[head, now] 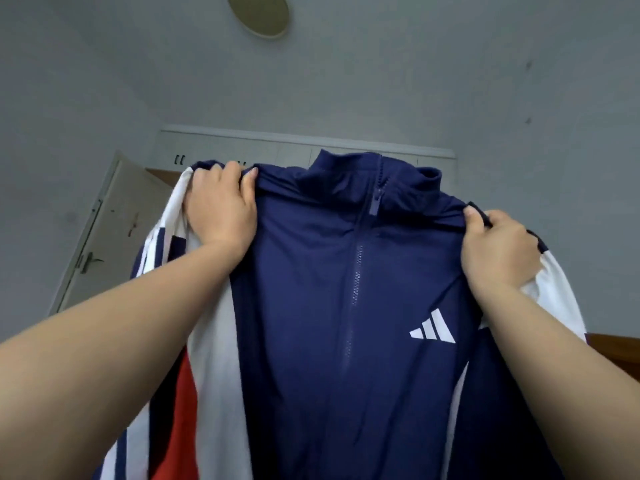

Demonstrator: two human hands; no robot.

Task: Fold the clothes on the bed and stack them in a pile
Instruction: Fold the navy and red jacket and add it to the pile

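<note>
A navy track jacket (346, 323) with white and red sleeve panels, a closed front zip and a white three-stripe logo hangs upright in front of me. My left hand (221, 206) grips its left shoulder, fingers curled over the top seam. My right hand (495, 247) grips the other shoulder, thumb pinching the fabric. The jacket's front faces me and its collar stands up. The bed and other clothes are out of view.
The camera tilts upward at a grey wall and ceiling with a round ceiling lamp (258, 13). A white wardrobe top (242, 147) runs behind the jacket. An open white door (104, 230) stands at the left.
</note>
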